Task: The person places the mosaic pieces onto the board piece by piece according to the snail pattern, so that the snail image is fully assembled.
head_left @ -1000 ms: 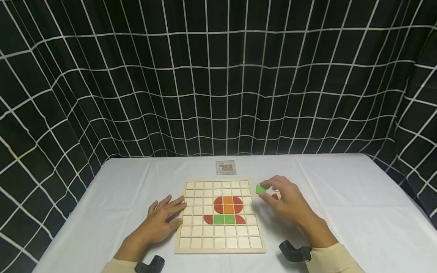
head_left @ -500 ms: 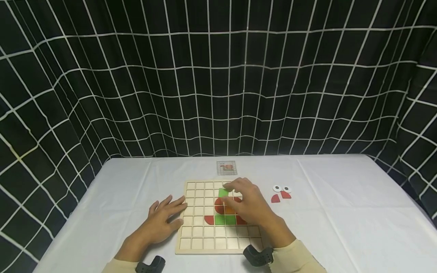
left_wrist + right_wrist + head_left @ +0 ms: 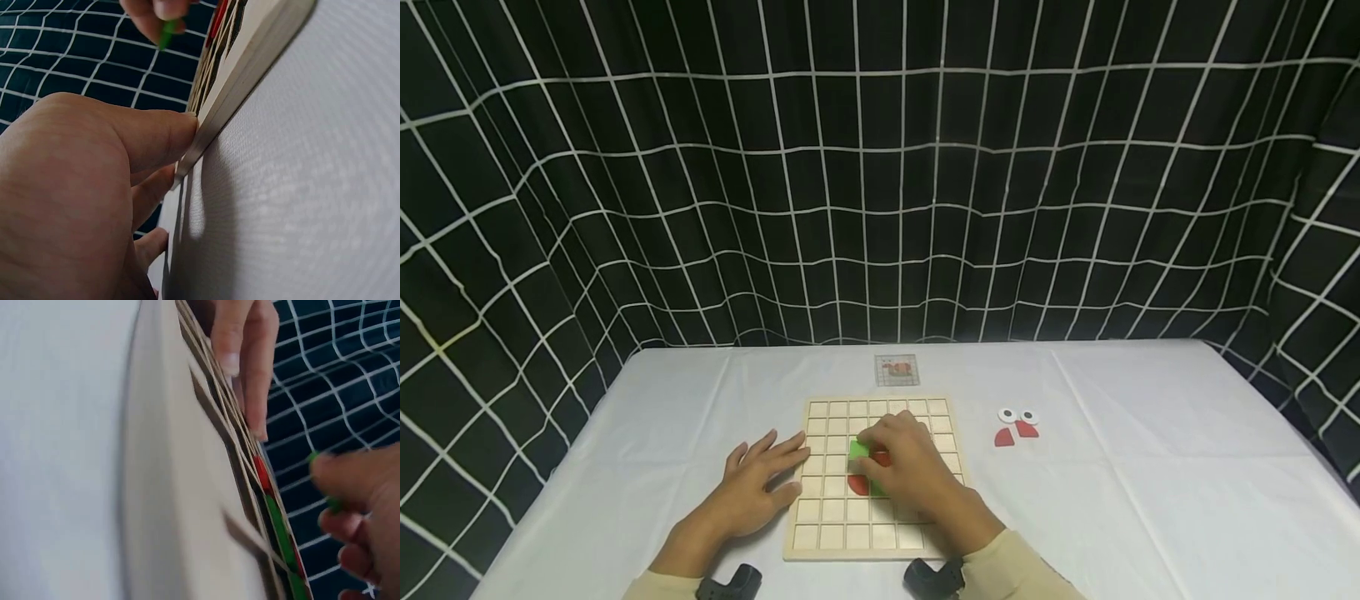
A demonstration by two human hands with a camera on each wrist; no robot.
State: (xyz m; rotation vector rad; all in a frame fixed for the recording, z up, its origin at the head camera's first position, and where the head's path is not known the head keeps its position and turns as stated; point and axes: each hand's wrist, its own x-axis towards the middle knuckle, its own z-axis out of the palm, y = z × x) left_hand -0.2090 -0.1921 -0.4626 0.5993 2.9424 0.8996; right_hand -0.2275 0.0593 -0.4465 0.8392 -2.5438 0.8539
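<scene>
In the head view the right hand (image 3: 910,467) pinches a green square tile (image 3: 858,450) between thumb and fingers, over the middle of the wooden grid board (image 3: 832,533). The left wrist view shows that green tile (image 3: 167,34) held above the board's surface. A red quarter piece (image 3: 858,485) lies in a cell just below the tile; other red and green pieces are partly hidden under the right hand. The left hand (image 3: 748,492) rests with spread fingers at the board's left edge, its thumb (image 3: 164,134) touching the frame in the left wrist view.
Behind the board lies a small clear card (image 3: 897,370) with a printed picture. To the right on the white cloth (image 3: 1120,467) are two white eye discs (image 3: 1028,417) and two red quarter pieces (image 3: 1004,437). A black curtain with white grid lines surrounds the table.
The right hand has carried the green tile from the right side of the board leftward and, lately, nearer to the lower red piece. The left hand stays where it was.
</scene>
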